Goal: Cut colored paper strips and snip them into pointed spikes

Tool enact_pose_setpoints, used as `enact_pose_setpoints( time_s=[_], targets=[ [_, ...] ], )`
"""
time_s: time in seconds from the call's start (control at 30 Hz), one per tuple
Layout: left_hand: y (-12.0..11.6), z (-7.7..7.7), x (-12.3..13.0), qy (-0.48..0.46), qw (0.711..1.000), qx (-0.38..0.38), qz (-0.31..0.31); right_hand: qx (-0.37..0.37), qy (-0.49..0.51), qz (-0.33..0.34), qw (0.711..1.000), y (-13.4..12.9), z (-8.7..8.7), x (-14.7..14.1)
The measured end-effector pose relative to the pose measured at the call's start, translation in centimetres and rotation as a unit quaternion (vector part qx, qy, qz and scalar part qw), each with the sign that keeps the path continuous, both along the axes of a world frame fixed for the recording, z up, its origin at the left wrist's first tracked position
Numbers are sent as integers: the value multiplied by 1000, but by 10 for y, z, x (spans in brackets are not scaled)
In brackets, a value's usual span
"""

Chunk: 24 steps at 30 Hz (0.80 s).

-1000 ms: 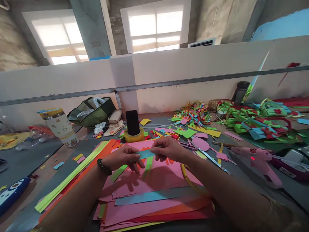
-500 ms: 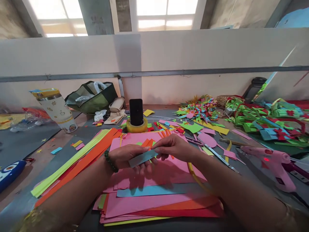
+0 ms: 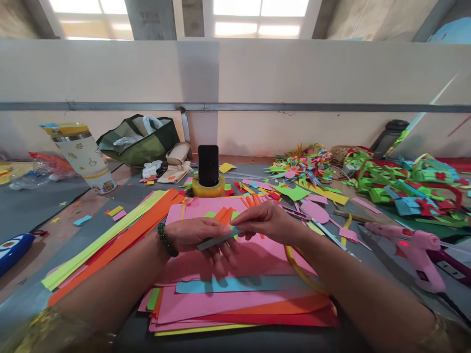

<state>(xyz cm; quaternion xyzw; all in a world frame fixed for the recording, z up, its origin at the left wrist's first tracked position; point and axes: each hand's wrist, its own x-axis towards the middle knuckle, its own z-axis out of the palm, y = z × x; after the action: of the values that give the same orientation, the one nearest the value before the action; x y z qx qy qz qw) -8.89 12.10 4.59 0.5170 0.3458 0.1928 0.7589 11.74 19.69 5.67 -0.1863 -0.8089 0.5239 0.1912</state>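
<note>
Between my two hands is a short light-blue paper strip (image 3: 214,240), tilted so that it looks narrow. My left hand (image 3: 200,235) pinches it between thumb and fingers, palm turned up, with a green bead bracelet at the wrist. At the strip's right end the thumb and fingertips of my right hand (image 3: 263,221) close on it. Below both hands lies a stack of pink paper sheets (image 3: 198,310), with a longer blue paper strip (image 3: 257,283) across it. Small orange paper pieces (image 3: 224,214) lie just behind my fingers.
A phone (image 3: 208,166) stands in a yellow tape roll (image 3: 208,189) behind the stack. Yellow and orange strips (image 3: 117,238) lie at left, near a tumbler (image 3: 84,159). To the right are a utility knife (image 3: 331,238), a pink glue gun (image 3: 408,250) and green paper baskets (image 3: 382,181).
The short blue strip has tilted and shows less of its face. Both hands stay in nearly the same place, and the view has shifted slightly.
</note>
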Motion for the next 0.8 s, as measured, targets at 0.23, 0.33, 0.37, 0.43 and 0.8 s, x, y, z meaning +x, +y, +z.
enact_pose_setpoints(
  time_s=[0.23,0.33,0.37,0.43,0.8],
  targets=[
    [1,-3,2,-2,997,40,62,-13,7,-28,1000,2,6,0],
    [-2,-3,8,16,992,79,97,47,2,-73,996,-1,9,0],
    [-4,-3,10,12,992,74,99,83,8,-96,992,-3,8,-1],
    [-7,-3,15,-10,992,51,112,180,33,-144,973,-8,6,-2],
    [-9,-6,26,-228,951,-49,203,632,33,-86,770,-35,-1,-4]
  ],
)
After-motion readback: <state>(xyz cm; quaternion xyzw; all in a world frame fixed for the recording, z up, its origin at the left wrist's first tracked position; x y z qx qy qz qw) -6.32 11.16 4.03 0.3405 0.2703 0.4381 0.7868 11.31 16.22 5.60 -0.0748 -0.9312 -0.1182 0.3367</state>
